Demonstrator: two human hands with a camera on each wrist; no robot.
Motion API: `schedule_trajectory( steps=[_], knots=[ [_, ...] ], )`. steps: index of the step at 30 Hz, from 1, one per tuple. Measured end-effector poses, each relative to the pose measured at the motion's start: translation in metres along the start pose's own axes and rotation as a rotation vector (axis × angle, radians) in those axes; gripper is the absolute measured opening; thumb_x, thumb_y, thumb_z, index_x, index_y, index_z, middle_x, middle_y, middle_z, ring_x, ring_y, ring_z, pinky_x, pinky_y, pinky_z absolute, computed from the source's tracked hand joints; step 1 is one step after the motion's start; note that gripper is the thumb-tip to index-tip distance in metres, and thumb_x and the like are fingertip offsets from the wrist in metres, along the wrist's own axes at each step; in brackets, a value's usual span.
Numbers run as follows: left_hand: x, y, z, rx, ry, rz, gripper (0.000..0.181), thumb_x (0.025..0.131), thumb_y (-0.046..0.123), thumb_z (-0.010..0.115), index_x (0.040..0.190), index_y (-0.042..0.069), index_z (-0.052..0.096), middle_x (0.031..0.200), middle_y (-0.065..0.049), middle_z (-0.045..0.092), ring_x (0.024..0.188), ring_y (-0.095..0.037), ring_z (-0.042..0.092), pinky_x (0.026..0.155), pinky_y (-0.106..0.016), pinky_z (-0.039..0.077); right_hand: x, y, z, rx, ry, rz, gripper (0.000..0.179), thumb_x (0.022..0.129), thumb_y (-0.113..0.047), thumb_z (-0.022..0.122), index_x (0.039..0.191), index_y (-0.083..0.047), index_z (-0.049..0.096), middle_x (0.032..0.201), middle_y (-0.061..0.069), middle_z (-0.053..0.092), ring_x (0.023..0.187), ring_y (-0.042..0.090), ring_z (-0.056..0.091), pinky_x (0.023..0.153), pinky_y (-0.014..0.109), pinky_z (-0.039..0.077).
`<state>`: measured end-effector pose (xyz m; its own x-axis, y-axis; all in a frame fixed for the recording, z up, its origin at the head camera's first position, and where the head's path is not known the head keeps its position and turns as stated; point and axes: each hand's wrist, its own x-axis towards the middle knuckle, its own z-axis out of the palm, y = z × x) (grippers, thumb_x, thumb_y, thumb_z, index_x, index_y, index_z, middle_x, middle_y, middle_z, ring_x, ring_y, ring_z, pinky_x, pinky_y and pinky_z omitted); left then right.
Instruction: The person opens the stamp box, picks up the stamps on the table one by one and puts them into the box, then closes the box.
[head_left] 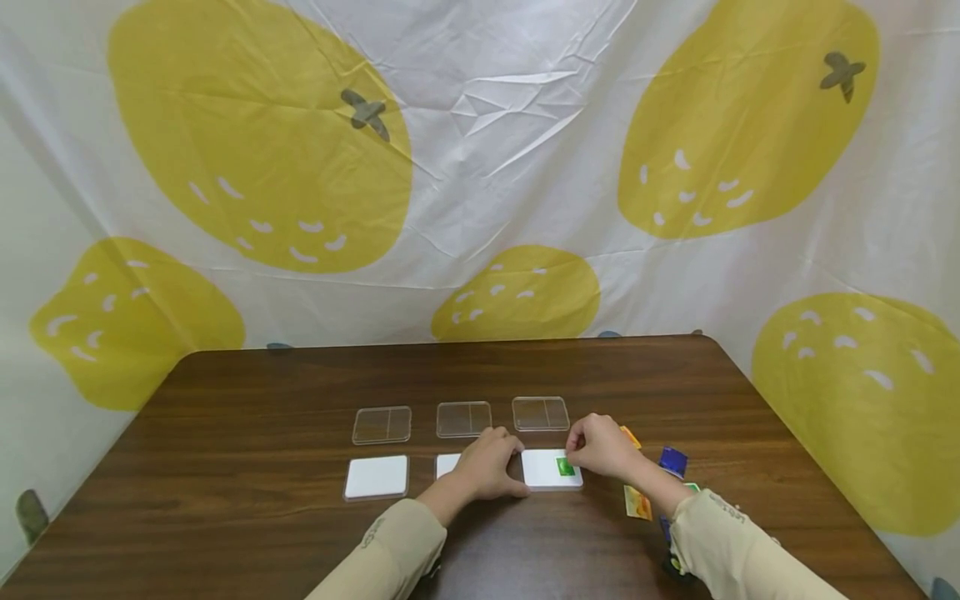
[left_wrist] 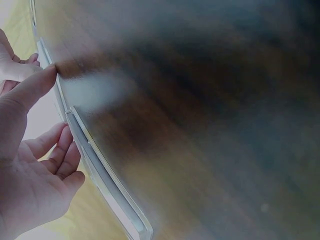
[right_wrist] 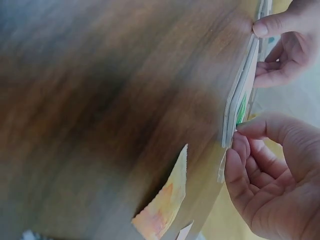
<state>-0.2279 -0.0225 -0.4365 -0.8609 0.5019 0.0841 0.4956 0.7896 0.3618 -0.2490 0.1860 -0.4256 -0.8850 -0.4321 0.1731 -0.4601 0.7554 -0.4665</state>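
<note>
A white card block in a clear case lies at the right end of a row, with a small green stamp on its right part. My right hand pinches the stamp's right edge between thumb and fingertips; in the right wrist view a sliver of green stamp shows by the fingertips. My left hand holds the block's left end, its thumb against the near edge and fingers toward the far side. Behind that hand, the middle white block is partly hidden.
Another white block lies at the left. Three clear lids, such as the right one, line the back. Right of the blocks lie loose stamps: an orange one, a blue one and others partly under the right arm. A lemon-print cloth hangs behind the table.
</note>
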Motion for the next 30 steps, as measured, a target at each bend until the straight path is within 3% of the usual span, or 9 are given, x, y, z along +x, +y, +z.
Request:
schedule_trajectory(
  steps=[11,21,30],
  knots=[
    [0.001,0.001,0.000,-0.004,0.004,0.004,0.051,0.062,0.038,0.080,0.101,0.009,0.063,0.088,0.002,0.053,0.085,-0.013,0.047,0.070,-0.022,0.042,0.000,-0.002,0.002,-0.026,0.027,0.028,0.015,0.061,-0.005,0.071,0.055,-0.012,0.059,0.050,-0.009,0.050,0.047,0.005,0.040,0.045,0.021,0.034],
    [0.001,-0.001,0.001,0.003,0.011,-0.001,0.051,0.062,0.038,0.080,0.101,0.009,0.063,0.088,0.002,0.053,0.084,-0.013,0.047,0.067,-0.022,0.042,-0.003,0.001,-0.003,-0.001,0.074,-0.003,0.011,0.063,-0.006,0.068,0.057,-0.011,0.060,0.053,-0.009,0.053,0.049,0.003,0.042,0.047,0.020,0.037],
    [-0.001,0.000,0.000,-0.005,0.009,0.000,0.051,0.062,0.038,0.080,0.100,0.009,0.063,0.088,0.002,0.053,0.085,-0.013,0.047,0.068,-0.022,0.042,-0.020,0.008,-0.024,0.092,0.013,0.036,0.004,0.068,-0.003,0.064,0.069,-0.007,0.063,0.062,-0.005,0.057,0.057,0.004,0.049,0.053,0.021,0.043]
  ],
)
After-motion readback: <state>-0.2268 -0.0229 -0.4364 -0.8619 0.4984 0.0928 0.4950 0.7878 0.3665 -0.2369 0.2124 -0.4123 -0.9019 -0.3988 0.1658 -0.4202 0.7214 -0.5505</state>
